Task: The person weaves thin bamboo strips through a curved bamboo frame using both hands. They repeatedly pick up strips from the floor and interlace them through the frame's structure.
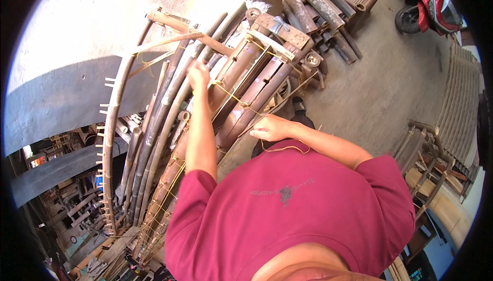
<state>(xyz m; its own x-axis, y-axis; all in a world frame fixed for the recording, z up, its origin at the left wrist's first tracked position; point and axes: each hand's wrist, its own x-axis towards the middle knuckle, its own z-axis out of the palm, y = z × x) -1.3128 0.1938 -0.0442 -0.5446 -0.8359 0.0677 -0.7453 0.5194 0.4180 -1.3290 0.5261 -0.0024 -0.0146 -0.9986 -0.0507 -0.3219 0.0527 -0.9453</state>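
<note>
A long frame of brown bamboo poles [259,90] stands slanting in front of me, with yellow cord [229,94] tied across it at several places. My right hand [272,128] is closed at the near side of the frame, on the end of the cord; a loose tail loops down over my shirt. On the far side of the same poles, my left hand [198,74] is raised and closed, slightly blurred. What its fingers hold, if anything, is hidden. A pale wooden crosspiece [270,44] is lashed near the frame's upper end.
To the left stand a curved bamboo pole with pegs [109,142] and several dark bamboo poles [163,107] leaning together. Stacked bamboo [321,11] lies at the back. A red motorbike [436,6] is parked far right, and a bamboo rack [423,152] stands at right.
</note>
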